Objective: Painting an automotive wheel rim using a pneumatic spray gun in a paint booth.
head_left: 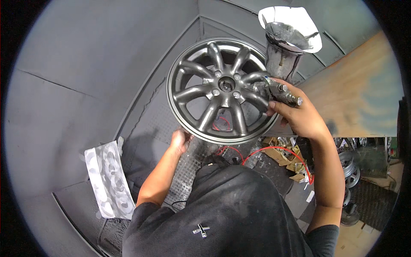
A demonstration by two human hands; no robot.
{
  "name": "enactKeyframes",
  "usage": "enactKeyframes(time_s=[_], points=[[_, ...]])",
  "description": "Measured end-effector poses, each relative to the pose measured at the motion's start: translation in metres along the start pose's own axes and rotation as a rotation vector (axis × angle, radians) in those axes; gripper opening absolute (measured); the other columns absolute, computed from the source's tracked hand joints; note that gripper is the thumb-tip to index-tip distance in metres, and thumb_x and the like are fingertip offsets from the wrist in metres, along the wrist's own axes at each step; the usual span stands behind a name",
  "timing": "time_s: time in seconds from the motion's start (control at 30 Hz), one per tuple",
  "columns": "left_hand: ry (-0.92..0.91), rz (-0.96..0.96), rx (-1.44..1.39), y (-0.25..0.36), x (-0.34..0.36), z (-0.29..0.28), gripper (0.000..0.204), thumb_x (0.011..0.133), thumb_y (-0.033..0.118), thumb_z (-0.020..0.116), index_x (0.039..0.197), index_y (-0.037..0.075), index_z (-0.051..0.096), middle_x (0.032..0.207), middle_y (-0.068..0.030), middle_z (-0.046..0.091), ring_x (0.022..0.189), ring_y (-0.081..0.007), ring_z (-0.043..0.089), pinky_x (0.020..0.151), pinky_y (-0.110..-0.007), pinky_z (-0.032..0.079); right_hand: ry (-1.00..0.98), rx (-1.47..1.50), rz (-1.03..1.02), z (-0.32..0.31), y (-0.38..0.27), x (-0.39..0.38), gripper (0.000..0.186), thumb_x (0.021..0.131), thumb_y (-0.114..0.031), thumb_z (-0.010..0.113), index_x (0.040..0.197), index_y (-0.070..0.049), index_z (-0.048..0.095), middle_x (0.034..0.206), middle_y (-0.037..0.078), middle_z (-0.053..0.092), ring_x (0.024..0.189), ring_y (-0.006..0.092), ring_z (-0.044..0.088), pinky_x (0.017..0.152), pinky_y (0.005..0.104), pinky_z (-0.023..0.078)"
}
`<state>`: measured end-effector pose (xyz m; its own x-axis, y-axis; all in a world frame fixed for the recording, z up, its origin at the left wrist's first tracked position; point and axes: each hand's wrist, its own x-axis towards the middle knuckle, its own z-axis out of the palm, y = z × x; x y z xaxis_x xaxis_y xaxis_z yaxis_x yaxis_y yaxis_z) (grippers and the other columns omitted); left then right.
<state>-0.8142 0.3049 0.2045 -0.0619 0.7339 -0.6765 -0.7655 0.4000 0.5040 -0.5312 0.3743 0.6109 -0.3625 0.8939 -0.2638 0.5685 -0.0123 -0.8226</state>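
From the head camera I look down at a dark grey alloy wheel [223, 89], round, with smooth curved spokes that run from a small hub with bolt holes to a shiny metallic rim. Its surface looks glossy, with soft reflections. The wheel sits in the middle of the picture, face up and a little tilted, inside a grey booth with matte walls [85, 77] and a perforated metal floor [184, 171].

My right hand [297, 115] is closed around a metal spray gun [278, 92]; the fingers wrap its body and the thumb lies on the side toward the wheel. The gun carries a cylindrical metal cup [280, 58] stained with paint, and on the cup's top sits a white paper funnel [295, 28] of cone shape. The gun is just over the right side of the wheel. The right forearm comes up from the lower right, almost straight, with the wrist bent a little inward.

My left hand [180, 141] touches the lower left edge of the wheel from beneath, fingers curled on the rim; how tightly it holds I cannot tell. The left arm is bent at the elbow and reaches forward.

At the left, a crumpled silver-white sheet [109, 180] with round marks hangs on the wall. A red cable [278, 150] runs below the wheel. At the right is a brown board [351, 94].
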Motion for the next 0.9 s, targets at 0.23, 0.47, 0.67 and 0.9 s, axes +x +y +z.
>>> enactKeyframes(time_s=[0.23, 0.47, 0.67, 0.9], points=[[0.037, -0.105, 0.136, -0.024, -0.033, 0.044, 0.027, 0.104, 0.02, 0.04, 0.113, 0.008, 0.062, 0.098, -0.0033, 0.068, 0.085, -0.0181, 0.063, 0.076, -0.033, 0.053, -0.105, 0.065, 0.048, 0.008, 0.005, -0.003, 0.055, 0.093, -0.013, 0.066, 0.143, -0.003, 0.046, 0.082, 0.001, 0.063, 0.064, 0.0079, 0.054, 0.052, 0.0245, 0.045], [-0.109, -0.195, 0.198, -0.077, -0.063, 0.059, 0.027, 0.105, 0.031, 0.044, 0.113, 0.013, 0.062, 0.106, -0.0032, 0.069, 0.095, -0.0186, 0.065, 0.084, -0.037, 0.055, -0.102, 0.052, 0.061, 0.021, 0.004, 0.009, 0.05, 0.094, -0.01, 0.064, 0.141, -0.002, 0.05, 0.09, 0.005, 0.067, 0.074, 0.0115, 0.06, 0.069, 0.029, 0.051], [-0.023, -0.178, 0.254, -0.044, -0.033, 0.023, 0.028, 0.101, 0.013, 0.041, 0.118, 0.007, 0.062, 0.112, -0.0093, 0.068, 0.1, -0.0213, 0.065, 0.083, -0.037, 0.054, -0.09, 0.061, 0.081, 0.011, 0.004, 0.009, 0.052, 0.093, -0.01, 0.063, 0.143, -0.003, 0.048, 0.094, 0.004, 0.067, 0.076, 0.0106, 0.061, 0.067, 0.0279, 0.052], [0.037, -0.046, 0.122, -0.011, -0.022, 0.035, 0.02, 0.102, 0.022, 0.05, 0.108, 0.012, 0.066, 0.09, -0.0024, 0.069, 0.074, -0.0144, 0.064, 0.057, -0.031, 0.05, -0.093, 0.104, 0.028, 0.003, 0.021, 0.024, 0.057, 0.093, -0.015, 0.065, 0.145, -0.006, 0.046, 0.085, 0.002, 0.064, 0.076, 0.0074, 0.061, 0.052, 0.0236, 0.049]])
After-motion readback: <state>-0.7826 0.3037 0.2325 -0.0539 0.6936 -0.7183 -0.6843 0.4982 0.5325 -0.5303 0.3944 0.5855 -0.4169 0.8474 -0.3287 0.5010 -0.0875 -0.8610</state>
